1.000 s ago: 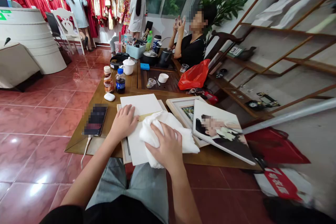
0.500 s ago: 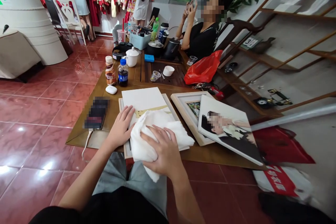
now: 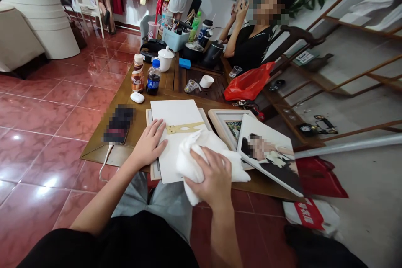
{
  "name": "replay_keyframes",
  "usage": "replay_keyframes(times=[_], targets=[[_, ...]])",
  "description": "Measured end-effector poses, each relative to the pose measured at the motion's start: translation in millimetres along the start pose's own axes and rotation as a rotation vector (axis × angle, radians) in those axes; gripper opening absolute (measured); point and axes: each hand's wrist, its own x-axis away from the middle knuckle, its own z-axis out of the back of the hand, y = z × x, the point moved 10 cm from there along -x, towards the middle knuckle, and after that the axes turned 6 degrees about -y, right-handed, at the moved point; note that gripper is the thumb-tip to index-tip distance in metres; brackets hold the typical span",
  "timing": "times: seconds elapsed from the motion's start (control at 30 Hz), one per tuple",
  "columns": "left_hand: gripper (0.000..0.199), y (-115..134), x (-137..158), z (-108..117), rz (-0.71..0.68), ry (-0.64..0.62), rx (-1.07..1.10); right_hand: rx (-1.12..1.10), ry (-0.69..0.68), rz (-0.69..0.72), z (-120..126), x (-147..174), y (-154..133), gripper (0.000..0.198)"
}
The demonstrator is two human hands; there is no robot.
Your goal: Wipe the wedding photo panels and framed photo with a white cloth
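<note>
My left hand [image 3: 149,144] lies flat with fingers stretched on the left edge of a white panel [image 3: 174,111] that has a gold band [image 3: 184,128] across it. The panel rests over a pale frame [image 3: 148,114] on the table. A bunched white cloth [image 3: 191,161] is in my right hand [image 3: 215,176], whose fingers curl over it at the panel's lower right. Part of the cloth spreads rightward and covers that side of the panel. Right of it, a photo panel of a couple [image 3: 266,155] leans over another pale frame [image 3: 220,115].
On the wooden table [image 3: 94,146] are a phone [image 3: 119,125] with a cable, an earbud case [image 3: 137,98], two bottles [image 3: 153,77], a white lidded cup [image 3: 166,58] and a red plastic bag [image 3: 249,81]. A person in black [image 3: 251,46] sits across. Shelves stand at right.
My right hand has moved the cloth rightward across the panel, uncovering more of the gold band and the panel's lower left. The left hand stays on the panel. The view has shifted a little.
</note>
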Motion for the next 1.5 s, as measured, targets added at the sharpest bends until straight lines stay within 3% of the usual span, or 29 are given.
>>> replay_keyframes(times=[0.17, 0.27, 0.37, 0.53, 0.63, 0.73, 0.97, 1.1, 1.23, 1.4, 1.5], targets=[[0.062, -4.1, -1.1, -2.8, -0.005, -0.009, 0.026, -0.146, -0.030, 0.114, 0.0, 1.9, -62.3, 0.065], [0.061, -7.3, -1.5, -3.1, -0.011, -0.025, 0.046, -0.171, -0.052, 0.127, -0.9, 2.2, -77.0, 0.069], [0.061, -7.6, -1.6, -2.2, -0.022, -0.055, 0.044, -0.144, -0.046, 0.079, 0.0, 0.9, -61.8, 0.068], [0.061, -7.0, -2.9, 1.6, -0.017, -0.089, 0.047, 0.022, 0.022, -0.185, 6.7, 4.8, 11.4, 0.056], [0.060, -7.3, -5.5, 3.1, -0.019, -0.100, 0.052, 0.060, 0.067, -0.284, 12.4, 10.4, 36.5, 0.052], [0.059, -7.4, -9.2, 2.8, -0.033, -0.111, 0.044, 0.065, 0.047, -0.273, 12.5, 9.6, 28.5, 0.052], [0.059, -6.3, -13.8, 3.1, -0.042, -0.098, 0.005, -0.096, -0.056, -0.035, 0.3, -2.7, -45.3, 0.065], [0.059, -5.4, -12.8, 3.5, -0.044, -0.106, 0.008, -0.178, -0.060, -0.003, -4.1, -6.3, -60.3, 0.068], [0.059, -6.5, -11.8, 3.0, -0.036, -0.110, 0.011, -0.158, -0.001, -0.041, -0.7, -4.1, -42.2, 0.066], [0.059, -6.7, -11.1, 2.6, -0.040, -0.103, 0.007, 0.013, 0.085, -0.225, 9.0, 9.8, 11.6, 0.056], [0.059, -7.1, -11.1, 1.6, -0.045, -0.099, 0.005, 0.062, 0.117, -0.281, 14.1, 14.1, 25.0, 0.053]])
